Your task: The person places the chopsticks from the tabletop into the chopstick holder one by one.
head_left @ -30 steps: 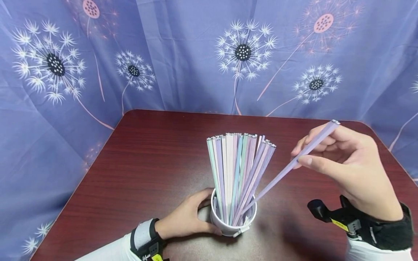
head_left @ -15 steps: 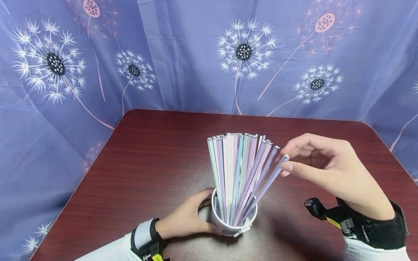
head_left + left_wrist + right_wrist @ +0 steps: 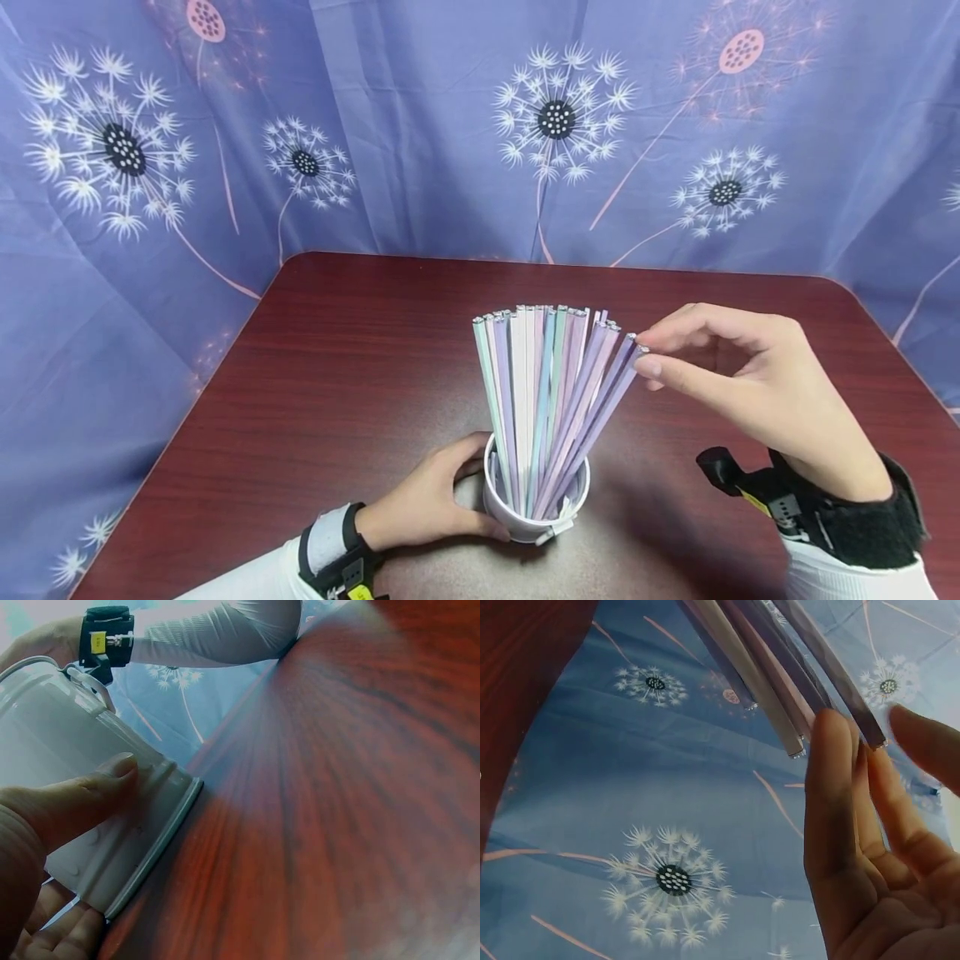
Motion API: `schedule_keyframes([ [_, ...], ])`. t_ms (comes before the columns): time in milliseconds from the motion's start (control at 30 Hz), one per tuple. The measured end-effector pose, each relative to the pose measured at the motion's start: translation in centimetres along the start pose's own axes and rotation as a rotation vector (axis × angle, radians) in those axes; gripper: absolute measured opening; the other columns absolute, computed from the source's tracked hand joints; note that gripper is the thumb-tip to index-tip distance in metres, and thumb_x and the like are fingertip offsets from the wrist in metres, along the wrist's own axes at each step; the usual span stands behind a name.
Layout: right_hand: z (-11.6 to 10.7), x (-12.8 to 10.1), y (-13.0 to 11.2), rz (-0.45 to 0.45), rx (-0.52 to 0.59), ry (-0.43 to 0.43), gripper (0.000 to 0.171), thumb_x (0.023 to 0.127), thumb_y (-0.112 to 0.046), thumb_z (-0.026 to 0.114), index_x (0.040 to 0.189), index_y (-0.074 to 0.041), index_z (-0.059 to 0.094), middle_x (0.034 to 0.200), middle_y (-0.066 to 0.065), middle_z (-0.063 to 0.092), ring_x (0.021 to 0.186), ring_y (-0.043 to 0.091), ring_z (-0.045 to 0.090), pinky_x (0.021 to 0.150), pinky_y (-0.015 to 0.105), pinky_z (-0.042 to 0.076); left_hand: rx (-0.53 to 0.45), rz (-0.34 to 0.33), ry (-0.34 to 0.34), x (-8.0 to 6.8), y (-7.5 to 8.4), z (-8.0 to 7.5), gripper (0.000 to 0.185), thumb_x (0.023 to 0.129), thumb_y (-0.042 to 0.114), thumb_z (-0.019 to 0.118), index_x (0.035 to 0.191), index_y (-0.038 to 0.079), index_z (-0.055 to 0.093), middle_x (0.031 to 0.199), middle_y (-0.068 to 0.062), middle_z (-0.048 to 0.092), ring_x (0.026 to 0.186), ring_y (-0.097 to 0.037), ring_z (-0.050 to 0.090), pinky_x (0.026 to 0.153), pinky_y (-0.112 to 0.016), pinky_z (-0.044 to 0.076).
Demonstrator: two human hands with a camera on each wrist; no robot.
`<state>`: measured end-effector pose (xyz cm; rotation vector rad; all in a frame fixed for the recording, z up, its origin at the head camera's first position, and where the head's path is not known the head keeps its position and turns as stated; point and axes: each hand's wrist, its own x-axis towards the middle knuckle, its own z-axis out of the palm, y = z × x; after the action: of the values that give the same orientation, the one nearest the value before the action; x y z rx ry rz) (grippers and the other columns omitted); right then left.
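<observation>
A small white bucket (image 3: 522,527) stands on the table, filled with slim pastel sticks (image 3: 526,392) with silvery ends. They are purple, pink, white, green and blue, and fan out upward. My left hand (image 3: 429,508) holds the bucket from the left, thumb across its near wall (image 3: 60,739) and fingers behind it. At the bundle's right side leans a purple stick (image 3: 617,398). My right hand (image 3: 738,367) is at its top end, thumb and index finger on either side. In the right wrist view, a gap shows between the thumb (image 3: 926,739) and that purple stick (image 3: 840,671).
The dark red wooden table (image 3: 337,375) spreads around the bucket. A blue curtain (image 3: 435,125) with dandelion prints hangs behind the table's back edge. A loop-shaped handle (image 3: 91,686) hangs at the bucket's rim. Both wrists carry black straps with cameras (image 3: 720,468).
My right hand has come left and lowered the purple stick into the bucket beside the others; its fingers have loosened around its top. My left hand has kept its hold on the bucket.
</observation>
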<state>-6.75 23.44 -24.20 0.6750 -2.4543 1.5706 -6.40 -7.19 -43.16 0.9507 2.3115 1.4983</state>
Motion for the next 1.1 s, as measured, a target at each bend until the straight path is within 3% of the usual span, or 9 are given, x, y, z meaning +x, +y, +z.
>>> schedule_keyframes([
  [200,-0.2,1.0,1.9,0.099,-0.183,0.077,0.012,0.093,-0.014,0.066,0.104,-0.014,0.070,0.081,0.006,0.071,0.070,0.019,0.069,0.065,0.023,0.053,0.007,0.009,-0.001,0.1,-0.1,-0.1,0.090,0.064,0.048,0.088,0.141,0.029,0.045,0.135,0.014,0.055,0.125,-0.008,0.052,0.109,-0.029,0.038],
  [333,-0.2,2.1,5.1,0.142,-0.354,0.044,0.011,0.092,-0.027,0.069,0.102,-0.024,0.071,0.082,-0.003,0.071,0.070,0.011,0.068,0.064,0.019,0.050,0.012,0.012,-0.001,0.0,-0.1,0.0,0.090,0.064,0.049,0.087,0.141,0.029,0.044,0.135,0.014,0.055,0.125,-0.008,0.052,0.109,-0.030,0.039],
  [433,0.0,2.7,7.7,0.126,-0.471,-0.025,0.013,0.092,-0.022,0.068,0.104,-0.020,0.072,0.089,-0.003,0.071,0.076,0.010,0.067,0.067,0.022,0.052,0.011,0.008,-0.002,0.0,-0.1,0.0,0.090,0.064,0.049,0.087,0.141,0.030,0.044,0.135,0.014,0.055,0.125,-0.008,0.052,0.109,-0.029,0.038],
  [600,0.5,3.2,11.1,0.066,-0.583,-0.180,0.020,0.087,-0.009,0.066,0.107,-0.004,0.070,0.099,0.008,0.071,0.090,0.023,0.067,0.078,0.042,0.055,0.002,0.018,-0.003,-0.1,-0.2,0.1,0.090,0.065,0.047,0.088,0.141,0.029,0.044,0.135,0.014,0.055,0.125,-0.008,0.052,0.109,-0.029,0.038],
  [767,1.3,3.0,13.3,-0.006,-0.611,-0.336,0.020,0.084,-0.013,0.072,0.103,-0.008,0.068,0.098,0.004,0.070,0.090,0.020,0.064,0.080,0.043,0.053,0.012,0.024,0.000,-0.1,-0.1,0.1,0.090,0.064,0.048,0.088,0.141,0.028,0.044,0.135,0.013,0.055,0.125,-0.008,0.052,0.109,-0.029,0.039],
  [900,1.9,2.6,14.1,-0.009,-0.580,-0.455,0.038,0.084,-0.016,0.075,0.120,-0.011,0.063,0.117,0.005,0.066,0.103,0.019,0.061,0.088,0.043,0.052,0.021,0.015,0.001,-0.2,0.0,0.0,0.091,0.064,0.049,0.088,0.141,0.029,0.044,0.135,0.014,0.054,0.125,-0.008,0.052,0.109,-0.030,0.039],
  [1000,2.0,2.5,14.3,0.008,-0.569,-0.482,0.046,0.083,-0.016,0.077,0.126,-0.012,0.060,0.123,0.005,0.062,0.107,0.018,0.058,0.091,0.042,0.050,0.019,0.011,0.001,-0.2,0.0,0.0,0.092,0.063,0.049,0.088,0.141,0.029,0.044,0.136,0.014,0.054,0.126,-0.008,0.051,0.109,-0.030,0.038],
  [1100,1.9,2.5,14.3,-0.006,-0.586,-0.470,0.040,0.083,-0.017,0.078,0.120,-0.013,0.063,0.115,0.001,0.065,0.098,0.015,0.059,0.086,0.039,0.051,0.020,0.009,0.003,-0.2,0.0,0.0,0.092,0.063,0.049,0.088,0.141,0.029,0.044,0.136,0.014,0.054,0.126,-0.008,0.051,0.109,-0.030,0.038],
])
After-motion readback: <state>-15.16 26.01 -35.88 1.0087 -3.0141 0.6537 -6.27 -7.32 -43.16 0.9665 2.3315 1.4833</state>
